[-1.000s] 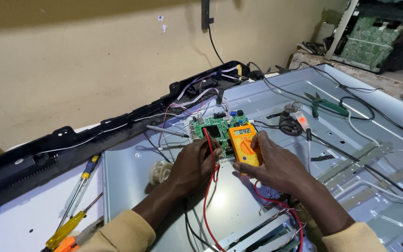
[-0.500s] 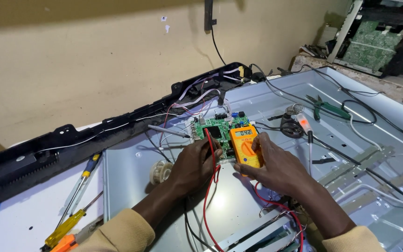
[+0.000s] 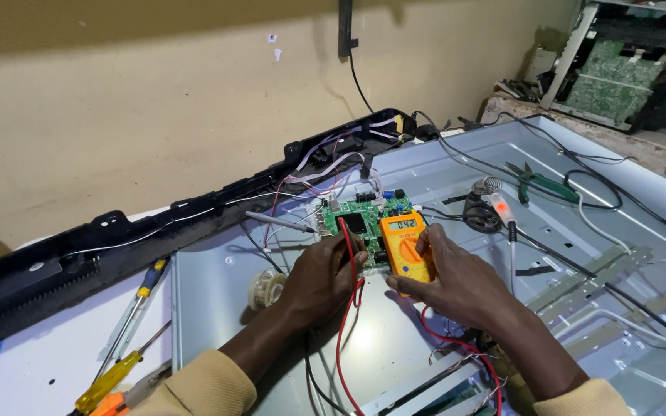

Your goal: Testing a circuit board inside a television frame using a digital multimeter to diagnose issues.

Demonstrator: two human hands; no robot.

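Orange multimeter (image 3: 405, 244) beside green circuit board (image 3: 364, 223)

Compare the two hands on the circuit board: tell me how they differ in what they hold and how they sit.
The left hand pinches a red probe lead against the green circuit board; the right hand holds the orange multimeter, a finger on its dial. The left hand curls knuckles-up over the board's left part; the right hand lies flatter, fingers spread along the meter's right side. Both rest on the grey metal panel and wear tan sleeves.

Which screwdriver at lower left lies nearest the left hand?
The yellow-handled screwdriver with the thin shaft pointing up-right toward the left hand. The other, with the yellow-and-black handle, lies farther left on the white table.
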